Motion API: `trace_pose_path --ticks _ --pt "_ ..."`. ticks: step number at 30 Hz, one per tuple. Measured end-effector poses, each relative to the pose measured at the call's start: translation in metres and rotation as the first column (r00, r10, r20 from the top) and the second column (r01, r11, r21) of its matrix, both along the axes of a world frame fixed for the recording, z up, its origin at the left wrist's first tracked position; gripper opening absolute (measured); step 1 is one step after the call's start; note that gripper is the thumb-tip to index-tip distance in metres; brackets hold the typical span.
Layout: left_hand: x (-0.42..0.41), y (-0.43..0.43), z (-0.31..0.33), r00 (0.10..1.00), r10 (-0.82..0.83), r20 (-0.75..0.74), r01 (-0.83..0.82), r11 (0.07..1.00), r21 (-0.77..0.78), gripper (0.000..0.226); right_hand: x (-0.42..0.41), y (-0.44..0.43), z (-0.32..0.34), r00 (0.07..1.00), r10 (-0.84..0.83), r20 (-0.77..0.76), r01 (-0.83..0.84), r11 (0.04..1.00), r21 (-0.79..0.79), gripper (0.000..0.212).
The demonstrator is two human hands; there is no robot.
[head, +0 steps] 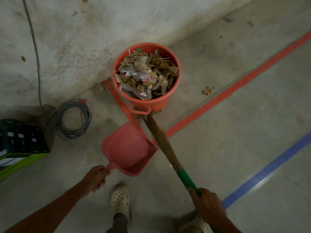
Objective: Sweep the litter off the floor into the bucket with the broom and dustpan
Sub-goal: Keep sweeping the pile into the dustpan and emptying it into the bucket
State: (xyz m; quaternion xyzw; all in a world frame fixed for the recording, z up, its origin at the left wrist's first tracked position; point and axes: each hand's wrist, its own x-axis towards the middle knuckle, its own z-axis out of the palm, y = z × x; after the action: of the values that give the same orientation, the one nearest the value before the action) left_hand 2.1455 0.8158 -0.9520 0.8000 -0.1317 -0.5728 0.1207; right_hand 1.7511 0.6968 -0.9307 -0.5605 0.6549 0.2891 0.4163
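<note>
An orange bucket (175, 91) stands against the wall, heaped with paper, plastic and brown scraps. My left hand (95, 179) grips the handle of a pink dustpan (127, 148), which is held below the bucket with nothing in its tray. My right hand (207, 205) grips the green handle of a straw broom (161, 140). The broom's bristles reach up to the foot of the bucket, by its handle loop. One crumpled brown scrap of litter (207, 90) lies on the floor to the right of the bucket.
A coil of grey cable (74, 120) lies on the floor at left, beside a dark crate on a green box (20, 145). Red floor tape (235, 88) and blue floor tape (269, 169) run diagonally. My feet in cream clogs (120, 199) are at the bottom.
</note>
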Motion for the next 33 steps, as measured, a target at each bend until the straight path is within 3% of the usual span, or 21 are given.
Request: trace_pose_path --ticks 9,14,18,21,25,33 --pt "0.093 0.049 -0.021 0.997 0.022 0.077 -0.026 0.999 0.044 0.038 0.175 -0.001 -0.043 0.976 0.170 0.133 -0.159 0.983 -0.089 0.054" --pt "0.118 0.050 -0.029 0.994 0.015 0.107 -0.015 1.000 -0.002 0.038 0.230 -0.024 -0.070 0.978 0.054 0.203 -0.055 0.998 0.000 0.045" --pt "0.113 0.035 -0.029 0.996 -0.011 0.092 0.015 0.999 -0.044 0.039 0.193 -0.033 -0.084 0.982 -0.078 0.172 0.075 0.997 0.023 0.044" --pt "0.091 0.018 -0.026 0.998 -0.028 0.060 0.031 0.998 -0.058 0.039 0.139 -0.033 -0.079 0.980 -0.187 0.068 0.186 0.982 0.022 0.056" --pt "0.047 -0.013 -0.020 0.997 -0.073 0.015 0.074 0.993 -0.092 0.039 0.057 -0.038 -0.073 0.955 -0.294 -0.033 0.295 0.955 0.024 0.056" --pt "-0.055 -0.080 -0.010 0.987 -0.163 -0.006 0.161 0.977 -0.137 0.033 -0.089 -0.068 -0.049 0.806 -0.591 -0.011 0.590 0.806 -0.044 0.054"
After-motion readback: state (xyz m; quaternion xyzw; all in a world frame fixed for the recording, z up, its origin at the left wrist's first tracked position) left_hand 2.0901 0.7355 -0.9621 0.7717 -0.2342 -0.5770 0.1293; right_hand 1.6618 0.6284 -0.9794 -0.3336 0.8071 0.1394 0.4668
